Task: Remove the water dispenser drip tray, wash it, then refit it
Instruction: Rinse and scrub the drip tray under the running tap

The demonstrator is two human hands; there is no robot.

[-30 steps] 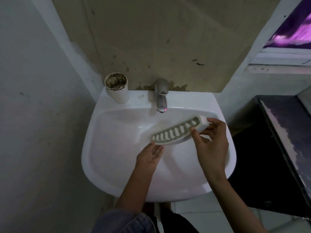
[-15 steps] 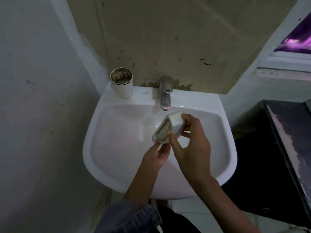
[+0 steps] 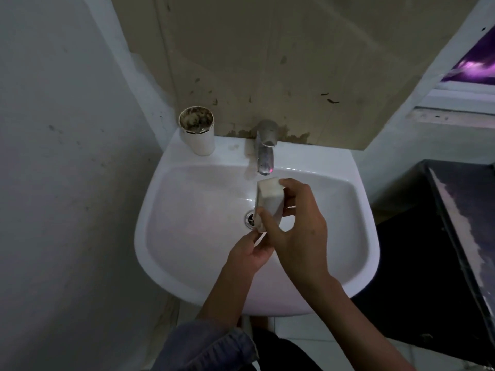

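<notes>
- right hand (image 3: 297,236): thumb and fingers clamped on the one drip tray (image 3: 269,203), gripping its long sides
- left hand (image 3: 250,253): fingertips pinching the tray's lower end
- tray stood on end, over the drain (image 3: 249,218), just below the single tap (image 3: 265,149)
- one white sink (image 3: 187,277); one dirty-rimmed cup (image 3: 197,131) on its back ledge, left of tap

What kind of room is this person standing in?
Probably a small washroom: a white wall-hung sink with a metal tap, a grimy cup on its ledge, and both hands holding a drip tray over the basin.
</notes>
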